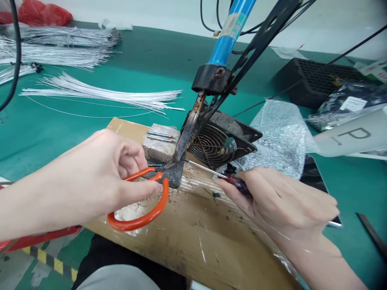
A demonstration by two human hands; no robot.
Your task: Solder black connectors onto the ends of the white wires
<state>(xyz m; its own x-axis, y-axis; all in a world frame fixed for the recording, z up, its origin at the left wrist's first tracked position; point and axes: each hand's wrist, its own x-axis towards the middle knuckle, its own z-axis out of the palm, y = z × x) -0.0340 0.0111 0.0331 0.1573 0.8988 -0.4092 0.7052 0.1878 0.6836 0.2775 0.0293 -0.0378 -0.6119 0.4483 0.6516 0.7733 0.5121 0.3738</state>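
Note:
My left hand (99, 177) grips the orange handles of a pair of scissors (142, 205) lying on a brown cardboard-covered board (193, 237). My right hand (281, 201) pinches a thin metal rod with a dark red handle (211, 171), its tip pointing left toward the tip of a soldering iron (193, 121). The iron has a blue handle and hangs in a black stand, its tip resting on a small dark plate (172, 173). A pale block (160, 143) with thin metal pins on top sits just behind the scissors.
A small black fan with a wire grille (217, 143) stands behind the iron tip. Bundles of silver wires (99, 94) lie on the green table at the left. Bubble wrap (278, 137), a black grid tray (320, 78) and a white sheet (353, 135) are at the right.

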